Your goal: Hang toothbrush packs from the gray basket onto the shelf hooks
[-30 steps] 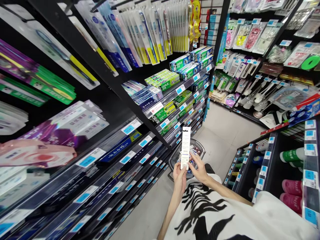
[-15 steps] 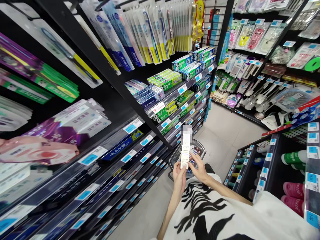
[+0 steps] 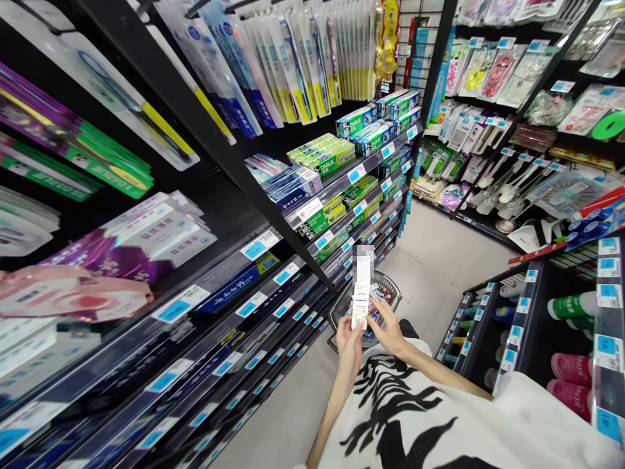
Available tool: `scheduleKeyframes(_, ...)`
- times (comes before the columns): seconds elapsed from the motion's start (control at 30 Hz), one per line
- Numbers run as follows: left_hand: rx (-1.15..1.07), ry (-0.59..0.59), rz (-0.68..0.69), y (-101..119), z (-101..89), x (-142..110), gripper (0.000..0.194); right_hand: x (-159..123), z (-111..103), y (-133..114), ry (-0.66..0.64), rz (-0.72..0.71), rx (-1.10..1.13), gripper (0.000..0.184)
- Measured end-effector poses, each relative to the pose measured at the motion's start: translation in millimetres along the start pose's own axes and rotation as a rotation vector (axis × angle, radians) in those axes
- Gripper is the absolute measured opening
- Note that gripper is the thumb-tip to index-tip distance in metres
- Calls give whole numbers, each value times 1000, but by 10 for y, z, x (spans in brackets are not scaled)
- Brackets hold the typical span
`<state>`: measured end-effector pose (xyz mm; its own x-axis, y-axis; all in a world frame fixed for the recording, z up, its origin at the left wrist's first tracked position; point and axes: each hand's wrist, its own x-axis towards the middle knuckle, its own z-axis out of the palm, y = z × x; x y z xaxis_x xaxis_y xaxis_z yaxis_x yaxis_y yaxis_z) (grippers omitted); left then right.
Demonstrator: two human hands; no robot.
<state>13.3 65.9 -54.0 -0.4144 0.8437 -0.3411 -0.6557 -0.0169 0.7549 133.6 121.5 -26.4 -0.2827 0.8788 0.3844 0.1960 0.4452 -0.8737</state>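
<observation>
Between both hands, a narrow white package (image 3: 361, 296) with printed text and a barcode stands almost upright, its printed side towards me. My left hand (image 3: 349, 339) pinches its bottom end. On the right edge, the fingers of my right hand (image 3: 388, 329) are closed at the package's lower part. The top of the package is blurred out, so its kind is unclear. Below and behind it, a grey shopping basket (image 3: 391, 284) sits on the floor with several small packs in it, partly hidden by the hands.
Packaged toothbrushes (image 3: 297, 62) hang on the left rack. Under them, toothpaste boxes (image 3: 325, 155) lie on shelves edged with blue price tags. Household goods fill the far shelf (image 3: 512, 130). To the right stand low shelves with bottles (image 3: 572, 306). Pale floor tiles (image 3: 432, 254) run between.
Almost nothing differs. The package and both hands hold the same pose, and the view has shifted very slightly.
</observation>
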Motion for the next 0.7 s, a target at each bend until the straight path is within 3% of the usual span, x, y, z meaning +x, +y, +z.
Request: scheduleKeyframes(0.7,-60,-4,-7,17,26,-32,46,-27,0,13,14,-33,6,49)
